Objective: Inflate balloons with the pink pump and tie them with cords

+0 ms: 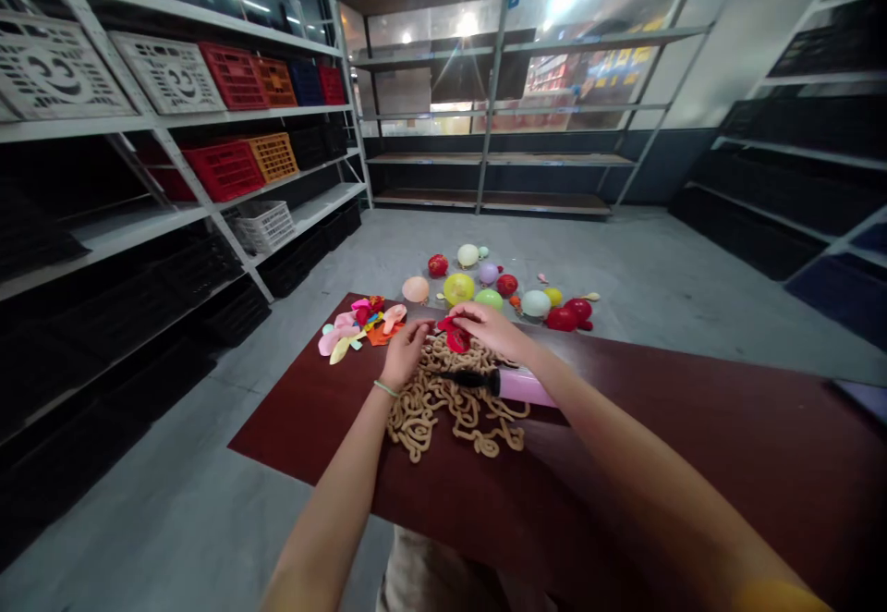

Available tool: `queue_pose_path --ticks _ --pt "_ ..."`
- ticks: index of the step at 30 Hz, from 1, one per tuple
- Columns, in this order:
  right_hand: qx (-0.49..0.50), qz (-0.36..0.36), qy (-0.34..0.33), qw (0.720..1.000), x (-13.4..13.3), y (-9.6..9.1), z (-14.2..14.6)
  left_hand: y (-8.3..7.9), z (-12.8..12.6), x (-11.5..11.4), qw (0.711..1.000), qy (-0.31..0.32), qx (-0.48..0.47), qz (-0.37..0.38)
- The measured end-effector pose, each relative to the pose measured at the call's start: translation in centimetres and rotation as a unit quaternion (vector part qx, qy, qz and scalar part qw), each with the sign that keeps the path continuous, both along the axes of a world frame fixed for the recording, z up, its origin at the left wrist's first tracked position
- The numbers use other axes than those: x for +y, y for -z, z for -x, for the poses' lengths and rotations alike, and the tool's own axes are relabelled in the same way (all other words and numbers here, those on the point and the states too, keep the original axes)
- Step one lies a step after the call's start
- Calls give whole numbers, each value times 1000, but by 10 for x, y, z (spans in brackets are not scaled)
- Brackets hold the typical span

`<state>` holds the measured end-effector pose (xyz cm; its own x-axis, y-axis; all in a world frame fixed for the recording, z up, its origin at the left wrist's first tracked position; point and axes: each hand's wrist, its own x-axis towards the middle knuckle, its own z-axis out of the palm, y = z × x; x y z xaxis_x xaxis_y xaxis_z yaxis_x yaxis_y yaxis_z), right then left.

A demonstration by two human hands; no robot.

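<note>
Both hands work over a dark red table [693,446]. My left hand [404,353] and my right hand [489,327] together pinch a limp red balloon [455,337], fingers closed on it. Under them lies a tangled heap of tan cord [443,404]. A pink hand pump [513,384] with a black nozzle lies on the cord beneath my right wrist. A small pile of flat, uninflated balloons [357,324] in pink, yellow, orange and red sits to the left of my left hand.
Several inflated balloons [499,290] in red, yellow, green and white lie on the grey floor beyond the table's far edge. Metal shelving with red, orange and white crates [228,168] lines the left wall; more shelves stand at the back and right.
</note>
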<state>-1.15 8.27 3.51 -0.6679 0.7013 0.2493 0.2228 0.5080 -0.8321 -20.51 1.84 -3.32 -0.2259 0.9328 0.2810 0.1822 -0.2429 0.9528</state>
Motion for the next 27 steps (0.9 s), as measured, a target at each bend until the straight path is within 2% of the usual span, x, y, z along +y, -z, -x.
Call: queue_pose_path --ticks 4,8,11,14,17,19,23,27 --pt "47 70 50 995 -15 -5 -41 -24 -35 -4 995 100 0 -5" --pt "79 73 83 991 -27 -2 -75 -43 -74 -2 986 159 -49 17" --pt "94 64 99 989 -34 3 -94 -40 -103 1 978 167 -116 54" --pt "96 90 141 981 -39 14 -114 -27 -120 2 972 137 -182 55" --pt "86 154 194 965 -41 28 -135 -16 -123 0 973 99 -206 45" --pt "84 186 190 960 -41 38 -146 -12 -122 -3 976 98 -188 53" --pt "71 179 167 967 -40 48 -156 -14 -120 -8 972 104 -199 73" --pt "105 189 213 953 -40 48 -153 -20 -121 -13 948 128 -274 96"
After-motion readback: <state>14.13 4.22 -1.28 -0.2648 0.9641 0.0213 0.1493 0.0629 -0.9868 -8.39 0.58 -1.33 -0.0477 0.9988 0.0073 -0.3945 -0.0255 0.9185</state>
